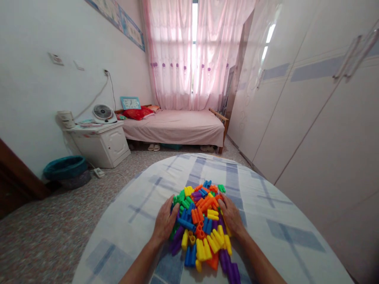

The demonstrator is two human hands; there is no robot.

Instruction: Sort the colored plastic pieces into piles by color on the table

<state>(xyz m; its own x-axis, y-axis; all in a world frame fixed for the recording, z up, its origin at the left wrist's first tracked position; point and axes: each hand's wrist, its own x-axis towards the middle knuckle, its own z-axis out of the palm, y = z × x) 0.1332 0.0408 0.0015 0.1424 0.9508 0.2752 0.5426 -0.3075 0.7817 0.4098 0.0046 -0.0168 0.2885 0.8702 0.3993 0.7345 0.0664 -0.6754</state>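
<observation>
A heap of plastic toy building pieces (200,216) in yellow, orange, blue, green and purple lies on the cloth-covered table (124,236). Many are short paired tubes with rounded or hollow ends. My left hand (166,219) rests against the heap's left side, fingers stretched forward beside green and blue pieces. On the opposite side, my right hand (231,216) lies along the edge of the heap, near orange and yellow pieces. Both hands are open and grip no piece that I can see; some fingertips are partly hidden. Purple pieces (230,266) trail toward me at the lower right.
Beyond the table stands a bed (180,126) with a pink sheet. At left are a white cabinet (114,144) carrying a small fan (103,112), and a bin (66,167). A tall white wardrobe (319,130) lines the right side.
</observation>
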